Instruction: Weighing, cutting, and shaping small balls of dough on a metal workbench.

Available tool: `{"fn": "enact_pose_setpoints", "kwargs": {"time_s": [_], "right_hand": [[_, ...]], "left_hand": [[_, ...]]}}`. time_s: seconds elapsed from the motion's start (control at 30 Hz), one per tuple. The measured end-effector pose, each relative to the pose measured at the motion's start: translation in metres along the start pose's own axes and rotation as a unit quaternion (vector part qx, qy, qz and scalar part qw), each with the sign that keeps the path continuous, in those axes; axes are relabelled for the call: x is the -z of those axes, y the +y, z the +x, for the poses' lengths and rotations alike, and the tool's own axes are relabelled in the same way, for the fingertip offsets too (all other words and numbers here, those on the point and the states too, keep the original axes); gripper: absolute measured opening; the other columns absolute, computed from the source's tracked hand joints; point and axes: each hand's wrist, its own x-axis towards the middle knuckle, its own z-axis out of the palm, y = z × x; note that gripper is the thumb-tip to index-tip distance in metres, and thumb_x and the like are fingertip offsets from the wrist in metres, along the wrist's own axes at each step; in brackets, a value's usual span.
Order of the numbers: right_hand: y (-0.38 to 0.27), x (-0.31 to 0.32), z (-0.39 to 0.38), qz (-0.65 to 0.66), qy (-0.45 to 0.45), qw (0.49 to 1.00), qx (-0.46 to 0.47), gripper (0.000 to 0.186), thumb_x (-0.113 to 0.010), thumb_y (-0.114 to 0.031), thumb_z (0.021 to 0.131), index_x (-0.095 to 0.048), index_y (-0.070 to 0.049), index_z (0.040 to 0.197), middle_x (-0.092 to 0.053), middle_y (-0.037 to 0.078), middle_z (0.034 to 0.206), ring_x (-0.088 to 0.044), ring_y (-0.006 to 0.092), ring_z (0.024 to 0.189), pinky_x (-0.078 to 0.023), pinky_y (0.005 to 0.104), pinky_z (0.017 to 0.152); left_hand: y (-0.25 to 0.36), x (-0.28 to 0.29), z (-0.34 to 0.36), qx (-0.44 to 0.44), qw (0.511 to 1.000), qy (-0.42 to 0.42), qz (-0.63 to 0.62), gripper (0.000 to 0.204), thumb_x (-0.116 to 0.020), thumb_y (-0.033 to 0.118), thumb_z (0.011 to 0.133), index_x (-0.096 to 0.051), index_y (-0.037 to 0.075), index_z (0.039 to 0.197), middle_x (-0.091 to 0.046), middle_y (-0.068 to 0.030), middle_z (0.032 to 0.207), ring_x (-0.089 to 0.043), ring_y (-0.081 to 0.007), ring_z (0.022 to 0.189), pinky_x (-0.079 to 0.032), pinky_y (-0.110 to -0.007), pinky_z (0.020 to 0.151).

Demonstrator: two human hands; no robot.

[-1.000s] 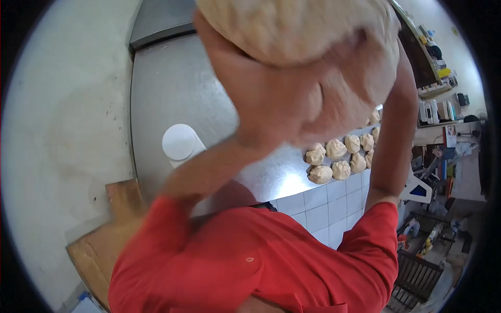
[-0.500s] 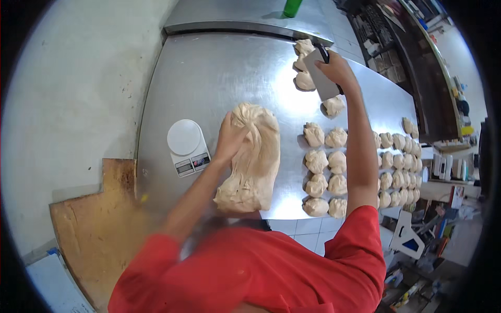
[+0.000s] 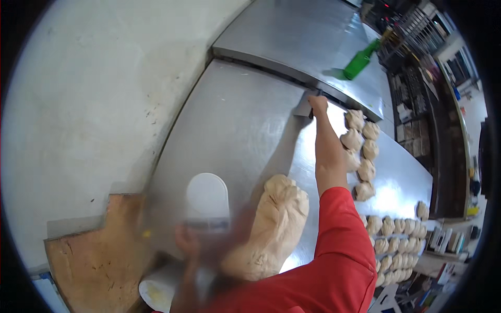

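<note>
My right hand (image 3: 319,104) reaches to the far edge of the steel table and grips a bench scraper (image 3: 302,106) with a broad grey blade and a dark handle. Nearer to me lies a long, pale mass of dough (image 3: 280,221), untouched by either hand. To its left is a white kitchen scale (image 3: 207,194) with a round platform and nothing on it. My left hand (image 3: 187,241) is off the dough, low beside the scale's front. It is smeared by motion, so its fingers do not show clearly.
Several dough pieces (image 3: 352,140) stand in rows along the right side of the steel table (image 3: 229,115). Beyond its far edge, a green bottle (image 3: 359,64) stands on a second steel surface (image 3: 287,31). A white round container (image 3: 156,291) sits at lower left, by the wall (image 3: 94,104).
My left hand has let go of the dough and moved left toward the scale. My right hand has carried the scraper from beside the dough pieces to the table's far edge. The view has shifted.
</note>
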Motion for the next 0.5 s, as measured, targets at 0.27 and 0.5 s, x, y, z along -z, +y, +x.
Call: {"fn": "enact_pose_setpoints", "kwargs": {"time_s": [0.27, 0.5], "right_hand": [[-0.187, -0.143, -0.013, -0.241, -0.149, 0.933, 0.222, 0.055, -0.075, -0.035, 0.08, -0.071, 0.001, 0.122, -0.075, 0.02, 0.118, -0.073, 0.0374, 0.108, -0.059, 0.0452, 0.092], [-0.207, -0.185, -0.161, -0.351, -0.359, 0.721, 0.477, 0.051, -0.077, -0.043, 0.077, -0.073, -0.011, 0.118, -0.076, 0.008, 0.106, -0.07, 0.0298, 0.092, -0.056, 0.0457, 0.082]], "left_hand": [[-0.031, 0.001, -0.014, -0.005, 0.999, -0.021, 0.024, 0.037, -0.057, 0.016, 0.097, -0.053, 0.0, 0.13, -0.057, -0.007, 0.093, -0.053, -0.0171, 0.074, -0.045, -0.029, 0.07], [0.006, 0.008, -0.002, 0.02, 0.999, -0.034, -0.01, 0.032, -0.059, 0.015, 0.096, -0.057, 0.001, 0.125, -0.056, -0.0065, 0.093, -0.052, -0.0171, 0.074, -0.046, -0.03, 0.069]]}}
